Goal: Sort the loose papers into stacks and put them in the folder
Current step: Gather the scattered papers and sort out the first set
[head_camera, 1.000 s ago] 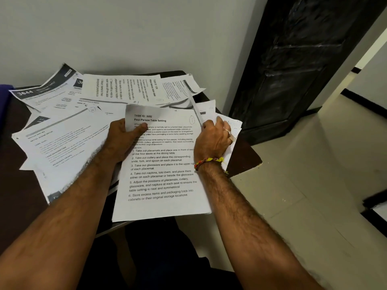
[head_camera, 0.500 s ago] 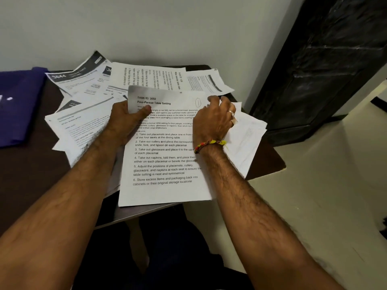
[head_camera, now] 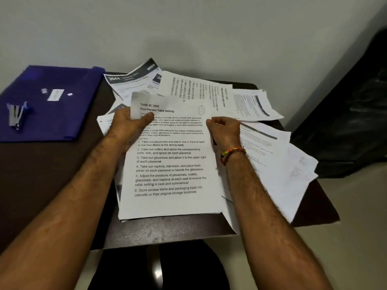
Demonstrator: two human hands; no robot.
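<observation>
Since the earlier frames our view has swung left: the blue folder with a stapler on it now shows fully at the table's far left. Our left hand still has its grip pinched on the top sheet, thumb over the upper left text; our right hand has slid to its right edge, fingers curled round it. Loose papers fan out around it. Dark brown table, pale wall, black cabinet to the right.
</observation>
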